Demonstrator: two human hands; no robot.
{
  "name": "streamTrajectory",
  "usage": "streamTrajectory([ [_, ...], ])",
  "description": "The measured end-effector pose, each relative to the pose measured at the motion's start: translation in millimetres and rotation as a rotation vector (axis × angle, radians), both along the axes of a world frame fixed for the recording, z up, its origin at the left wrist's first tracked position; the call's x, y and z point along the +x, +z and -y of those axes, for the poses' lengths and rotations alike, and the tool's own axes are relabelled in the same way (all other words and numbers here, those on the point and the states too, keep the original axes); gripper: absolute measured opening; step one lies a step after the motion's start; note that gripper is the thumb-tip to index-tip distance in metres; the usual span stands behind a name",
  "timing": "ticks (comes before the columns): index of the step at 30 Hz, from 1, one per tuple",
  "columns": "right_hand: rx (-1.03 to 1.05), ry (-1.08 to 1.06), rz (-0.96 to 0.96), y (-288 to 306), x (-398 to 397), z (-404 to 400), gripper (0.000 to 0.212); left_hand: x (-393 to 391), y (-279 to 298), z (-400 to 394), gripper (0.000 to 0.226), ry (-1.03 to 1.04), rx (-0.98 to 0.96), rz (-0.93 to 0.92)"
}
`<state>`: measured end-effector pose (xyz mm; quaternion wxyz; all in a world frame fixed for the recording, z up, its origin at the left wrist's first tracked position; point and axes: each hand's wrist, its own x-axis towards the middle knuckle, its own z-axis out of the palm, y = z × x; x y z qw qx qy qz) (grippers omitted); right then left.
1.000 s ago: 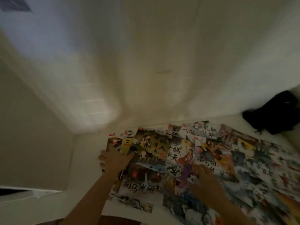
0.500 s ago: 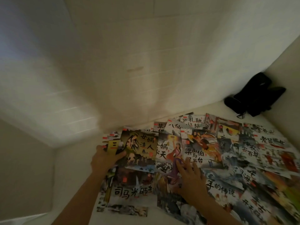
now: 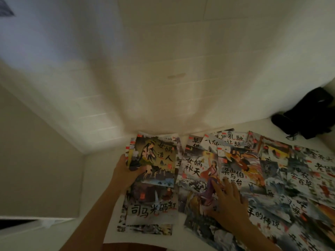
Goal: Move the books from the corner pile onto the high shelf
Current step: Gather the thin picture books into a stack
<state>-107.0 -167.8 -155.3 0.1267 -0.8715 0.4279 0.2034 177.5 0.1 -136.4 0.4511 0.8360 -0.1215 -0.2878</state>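
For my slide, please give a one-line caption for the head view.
Left hand grips a book stack; right hand rests on spread books.

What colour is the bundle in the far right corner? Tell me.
Black: the bundle shows dark all over in the head view.

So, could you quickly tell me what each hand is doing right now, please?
Left hand: grips the left edge of a small stack of picture books.
Right hand: open, fingers straight, resting flat on the spread books, holding nothing.
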Motion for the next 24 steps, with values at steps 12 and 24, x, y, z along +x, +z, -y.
streamTrajectory([
  [12, 1.142, -0.922, 0.597, 23.8, 81.9, -78.5, 0.039, 24.2, 59.6, -53.0, 0.056, 0.199, -0.375, -0.234],
  [24, 1.308, -0.638, 0.961, 69.0, 96.5, 9.2, 0.029, -22.0, 40.0, -10.0, 0.044, 0.159, -0.498, -0.287],
])
